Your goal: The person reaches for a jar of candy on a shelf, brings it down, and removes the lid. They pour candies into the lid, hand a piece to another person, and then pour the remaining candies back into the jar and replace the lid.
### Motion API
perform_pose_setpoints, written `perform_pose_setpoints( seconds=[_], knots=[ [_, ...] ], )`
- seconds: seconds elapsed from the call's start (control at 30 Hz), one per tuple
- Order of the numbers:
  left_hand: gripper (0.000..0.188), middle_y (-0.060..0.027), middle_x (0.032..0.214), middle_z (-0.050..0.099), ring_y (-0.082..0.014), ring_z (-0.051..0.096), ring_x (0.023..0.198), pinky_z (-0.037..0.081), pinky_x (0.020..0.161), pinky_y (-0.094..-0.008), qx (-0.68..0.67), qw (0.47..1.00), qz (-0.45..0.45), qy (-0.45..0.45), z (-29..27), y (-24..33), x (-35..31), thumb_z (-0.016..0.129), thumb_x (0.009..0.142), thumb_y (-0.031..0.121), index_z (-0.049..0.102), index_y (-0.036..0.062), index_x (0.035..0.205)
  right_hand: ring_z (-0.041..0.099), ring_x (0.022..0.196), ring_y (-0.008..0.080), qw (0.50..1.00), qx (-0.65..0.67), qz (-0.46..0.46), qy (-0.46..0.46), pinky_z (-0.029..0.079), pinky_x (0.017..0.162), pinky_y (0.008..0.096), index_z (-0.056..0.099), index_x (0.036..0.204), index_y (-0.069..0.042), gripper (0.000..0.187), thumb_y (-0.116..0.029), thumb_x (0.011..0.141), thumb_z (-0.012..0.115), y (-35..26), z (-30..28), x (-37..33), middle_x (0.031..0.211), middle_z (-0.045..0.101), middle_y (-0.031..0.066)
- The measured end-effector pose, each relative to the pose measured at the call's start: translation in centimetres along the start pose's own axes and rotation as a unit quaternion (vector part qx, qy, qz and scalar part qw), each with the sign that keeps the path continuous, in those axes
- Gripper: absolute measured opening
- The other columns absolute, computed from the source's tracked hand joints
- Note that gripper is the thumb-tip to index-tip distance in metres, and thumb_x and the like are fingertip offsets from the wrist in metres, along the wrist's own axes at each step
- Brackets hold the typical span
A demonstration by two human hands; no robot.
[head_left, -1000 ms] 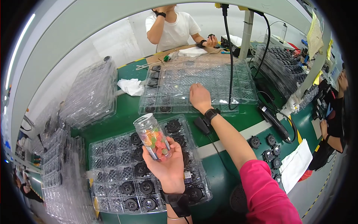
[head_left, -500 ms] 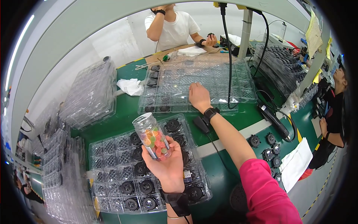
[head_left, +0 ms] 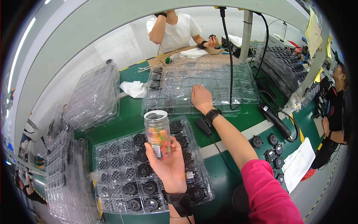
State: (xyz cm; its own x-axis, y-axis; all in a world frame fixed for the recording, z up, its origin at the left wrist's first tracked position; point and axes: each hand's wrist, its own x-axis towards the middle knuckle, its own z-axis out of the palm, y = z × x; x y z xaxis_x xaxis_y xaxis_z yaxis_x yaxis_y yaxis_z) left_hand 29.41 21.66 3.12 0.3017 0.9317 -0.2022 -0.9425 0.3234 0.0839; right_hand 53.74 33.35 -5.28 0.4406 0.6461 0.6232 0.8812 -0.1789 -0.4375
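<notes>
My left hand (head_left: 169, 170), palm up, has its fingers wrapped round a clear jar (head_left: 158, 136) partly filled with orange, red and green sweets. The jar stands upright, its pale rim at the top, above a clear plastic tray (head_left: 105, 151) holding several round black parts (head_left: 144, 170). Farther off, my right hand (head_left: 202, 100) rests at the near side of another clear tray stack (head_left: 209, 80), its fingers curled inward. Whatever those fingers may hold is hidden.
Stacks of clear trays stand at left (head_left: 93, 93) and far right (head_left: 276, 67). A black cylindrical tool (head_left: 275, 121) with a cable, loose black parts (head_left: 270, 155) and white paper (head_left: 297, 164) lie at right. Opposite, a person in a white shirt (head_left: 174, 31) holds a small black part.
The jar has turned from tilted to upright in my left hand, and its sweets have settled. My right hand has kept its place on the trays; the view has shifted slightly.
</notes>
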Motion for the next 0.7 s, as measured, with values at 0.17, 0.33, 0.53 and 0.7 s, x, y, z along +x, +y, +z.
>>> perform_pose_setpoints(
  seconds=[0.17, 0.33, 0.53, 0.7],
  knots=[
    [0.048, -0.0079, 0.114, 0.053, -0.02, 0.05, 0.094, 0.042, 0.076, -0.0309, -0.001, 0.999, -0.038, -0.033, -0.39, 0.19, 0.3, 0.069, 0.084, 0.031, 0.05, 0.0073, 0.122, 0.059, 0.084, 0.0335, 1.0, -0.004, 0.003, -0.007, 0.049, 0.072, 0.0433, 0.057, 0.087, -0.005, 0.01, -0.014, 0.086, 0.051, 0.16, -0.09, 0.05, 0.087, 0.059, 0.0135],
    [0.047, -0.0066, 0.115, 0.054, -0.0177, 0.049, 0.097, 0.041, 0.076, -0.0301, 0.075, 0.997, 0.01, -0.018, -0.84, -0.16, 0.44, 0.068, 0.086, 0.029, 0.049, 0.0098, 0.125, 0.059, 0.084, 0.0332, 1.0, -0.005, 0.005, -0.01, 0.049, 0.072, 0.0433, 0.057, 0.087, -0.005, 0.009, -0.013, 0.085, 0.053, 0.04, -0.17, 0.04, 0.087, 0.059, 0.0134],
    [0.047, -0.005, 0.119, 0.053, -0.016, 0.048, 0.099, 0.04, 0.079, -0.0304, 0.08, 0.995, -0.024, -0.058, -0.02, -0.36, -0.12, 0.067, 0.087, 0.029, 0.049, 0.0112, 0.126, 0.058, 0.083, 0.0354, 1.0, -0.004, 0.012, -0.012, 0.049, 0.071, 0.0444, 0.057, 0.089, -0.005, 0.01, -0.012, 0.085, 0.052, 0.14, 0.1, 0.13, 0.089, 0.059, 0.0156],
    [0.046, -0.0056, 0.122, 0.051, -0.0164, 0.047, 0.102, 0.04, 0.08, -0.0318, 0.034, 0.998, -0.057, 0.005, -0.83, 0.0, 0.68, 0.067, 0.086, 0.033, 0.05, 0.0095, 0.121, 0.059, 0.086, 0.0353, 0.991, 0.104, 0.033, 0.071, 0.048, 0.075, 0.0424, 0.055, 0.104, -0.001, 0.021, -0.014, 0.088, 0.051, 0.61, -0.08, 0.75, 0.096, 0.058, 0.0188]
  ],
)
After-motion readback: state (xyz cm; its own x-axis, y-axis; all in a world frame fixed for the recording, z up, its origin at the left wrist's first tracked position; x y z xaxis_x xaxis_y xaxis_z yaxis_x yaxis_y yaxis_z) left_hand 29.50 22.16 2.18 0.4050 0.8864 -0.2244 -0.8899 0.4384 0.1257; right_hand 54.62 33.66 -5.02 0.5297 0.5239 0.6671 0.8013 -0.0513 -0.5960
